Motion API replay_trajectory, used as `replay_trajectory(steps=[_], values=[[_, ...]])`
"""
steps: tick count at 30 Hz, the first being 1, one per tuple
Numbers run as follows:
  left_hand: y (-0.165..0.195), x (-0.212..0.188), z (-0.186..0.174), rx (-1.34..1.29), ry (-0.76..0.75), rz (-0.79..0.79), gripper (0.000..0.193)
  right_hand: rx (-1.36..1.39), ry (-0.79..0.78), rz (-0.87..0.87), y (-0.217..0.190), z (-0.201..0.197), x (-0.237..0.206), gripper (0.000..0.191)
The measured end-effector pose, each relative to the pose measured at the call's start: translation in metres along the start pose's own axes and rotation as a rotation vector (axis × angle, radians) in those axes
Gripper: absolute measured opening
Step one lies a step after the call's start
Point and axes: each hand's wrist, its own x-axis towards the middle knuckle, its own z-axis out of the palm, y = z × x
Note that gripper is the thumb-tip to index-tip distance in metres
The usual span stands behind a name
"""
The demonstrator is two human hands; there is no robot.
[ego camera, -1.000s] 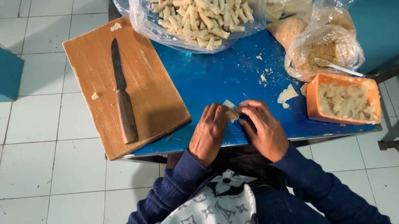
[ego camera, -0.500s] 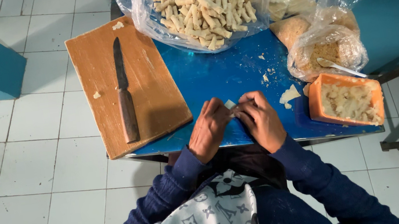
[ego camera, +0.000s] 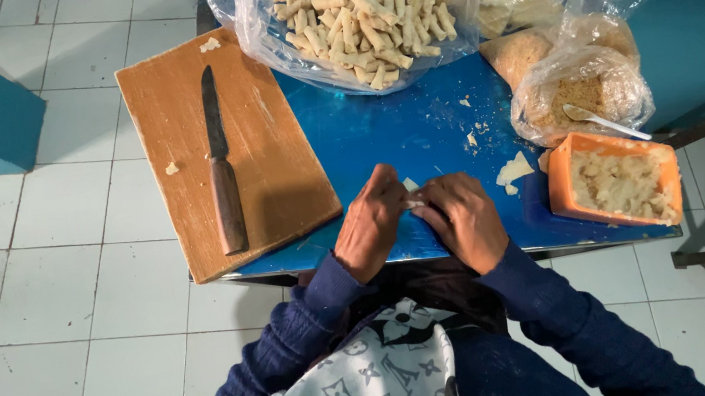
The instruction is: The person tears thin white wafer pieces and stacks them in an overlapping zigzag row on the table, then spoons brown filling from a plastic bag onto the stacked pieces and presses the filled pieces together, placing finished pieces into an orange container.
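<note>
My left hand [ego camera: 372, 223] and my right hand [ego camera: 464, 219] meet at the near edge of the blue table [ego camera: 399, 136]. Between their fingertips they pinch a small pale piece of dough [ego camera: 411, 188]; most of it is hidden by the fingers. A clear plastic bag [ego camera: 358, 9] heaped with several pale rolled pieces lies at the far side of the table. An orange tub [ego camera: 615, 179] of pale filling stands just right of my right hand. A scrap of dough [ego camera: 514, 169] lies on the table between the tub and my hands.
A wooden cutting board [ego camera: 272, 145] with a brown-handled knife [ego camera: 221, 166] on it covers the table's left part. More plastic bags [ego camera: 580, 83] sit at the back right, one with a white spoon [ego camera: 604, 121]. White floor tiles surround the table.
Both hands stay at the near table edge, fingers shifting slightly around the dough piece. The view has moved a little; nothing else has moved.
</note>
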Motion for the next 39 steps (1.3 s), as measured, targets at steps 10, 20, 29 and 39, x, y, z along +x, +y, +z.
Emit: replay_trajectory(steps=[10, 20, 29, 39], values=[[-0.004, 0.006, 0.0, 0.028, -0.029, 0.022, 0.008, -0.008, -0.045, 0.044, 0.002, -0.005, 0.003, 0.021], [0.003, 0.006, 0.0, 0.088, 0.022, 0.005, 0.008, -0.005, -0.024, 0.025, 0.012, 0.0, 0.012, 0.011], [-0.002, 0.003, 0.005, 0.102, 0.046, 0.023, 0.016, -0.125, -0.009, 0.002, 0.013, 0.002, 0.009, 0.012], [-0.004, 0.006, 0.009, 0.232, 0.021, -0.066, 0.014, -0.214, 0.053, -0.035, 0.004, -0.001, 0.007, 0.014]])
